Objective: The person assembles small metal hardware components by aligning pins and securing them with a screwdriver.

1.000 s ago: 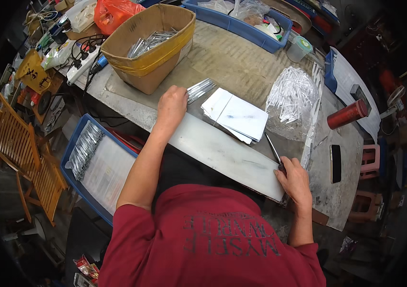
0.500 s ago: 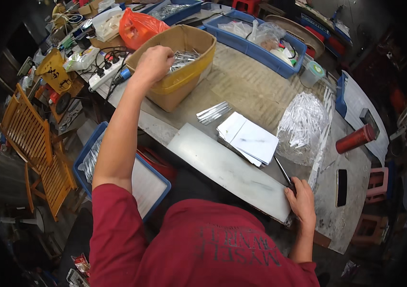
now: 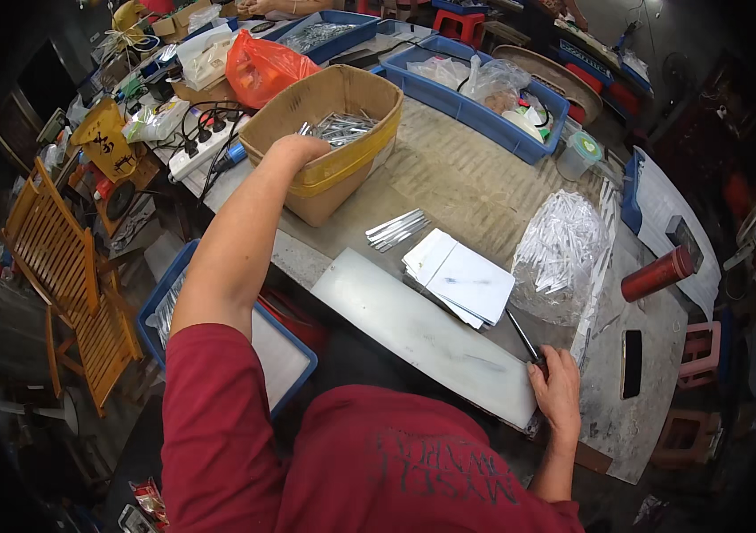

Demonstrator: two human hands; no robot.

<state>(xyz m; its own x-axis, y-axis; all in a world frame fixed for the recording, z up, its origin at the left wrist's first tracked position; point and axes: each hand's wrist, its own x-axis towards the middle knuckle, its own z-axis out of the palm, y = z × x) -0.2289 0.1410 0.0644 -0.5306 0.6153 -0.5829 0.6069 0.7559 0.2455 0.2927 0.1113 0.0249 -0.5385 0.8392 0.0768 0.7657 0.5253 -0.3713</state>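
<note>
Inside the tall, yellow-taped brown cardboard box (image 3: pixel 320 185) lies a loose heap of slender, shiny silver metal pieces (image 3: pixel 347 133), and the left hand (image 3: pixel 305 148) reaches over the near rim among them; its fingers are hidden below the edge, so I cannot tell whether they are spread or pinching anything. Well apart from the box, to its lower right, the right hand (image 3: pixel 557 386) has thumb and fingers closed around the near end of a slender dark pen-like tool (image 3: pixel 522 336) by a long, pale, smooth board (image 3: pixel 422 329). Just below and right of the box, a small fanned row of similar flat-looking silver strips (image 3: pixel 395 229) rests on the worn grey bench (image 3: pixel 475 160), beside a stack of white paper sheets (image 3: pixel 462 274). Judging by their look, the silver pieces should be stiff, light singly and slick, unlikely to break but apt to slide or catch crosswise on one another; a thumb-and-finger grip around mid-length, on a few lying parallel, should keep them balanced, while loose ends could poke the skin.
</note>
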